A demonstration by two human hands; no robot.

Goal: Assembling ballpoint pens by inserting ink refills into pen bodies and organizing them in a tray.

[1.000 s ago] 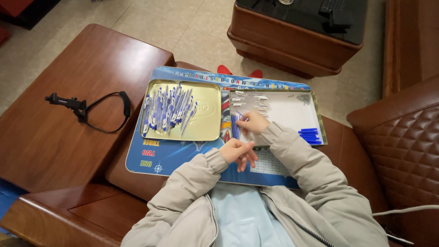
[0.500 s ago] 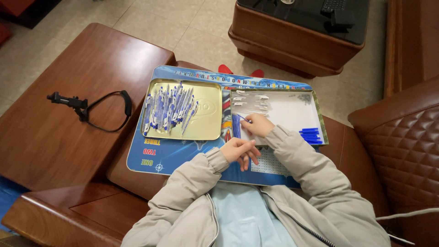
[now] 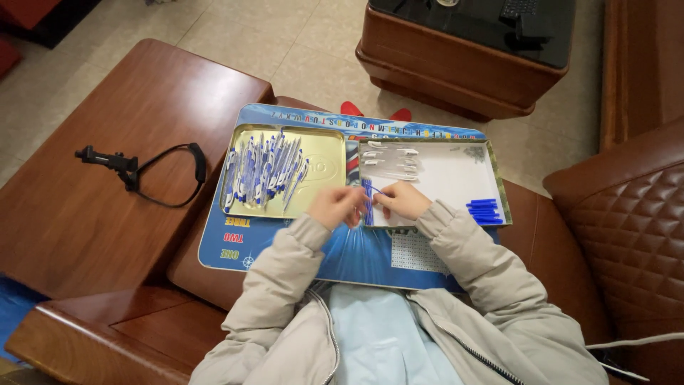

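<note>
The person sits with a blue printed board (image 3: 285,246) across the lap, and on it lie 2 shallow containers side by side. The gold tin tray (image 3: 324,153) on the left carries a dense heap of blue-and-white pens (image 3: 262,171), which reads as the finished pile. The white box lid (image 3: 456,175) on the right carries the loose parts: a short row of white pen barrels (image 3: 390,158) along its upper left, a small stack of blue caps (image 3: 486,211) at its right edge, and a bundle of blue refills (image 3: 368,199) at its lower left corner.

Both hands meet just above that corner. The left hand (image 3: 335,207) is curled with its fingertips pinched together, and the right hand (image 3: 402,200) is likewise pinching; between them runs a thin blue refill (image 3: 376,190), and whether a barrel sits on it is too small to tell.

Judging by the piles, most of the work looks done: the tray's heap far outnumbers the few barrels and caps left in the lid, so only a handful of pens appear to remain.

On the wooden bench (image 3: 107,107) to the left lies a black strap with a clamp (image 3: 135,171), well apart from the board.
</note>
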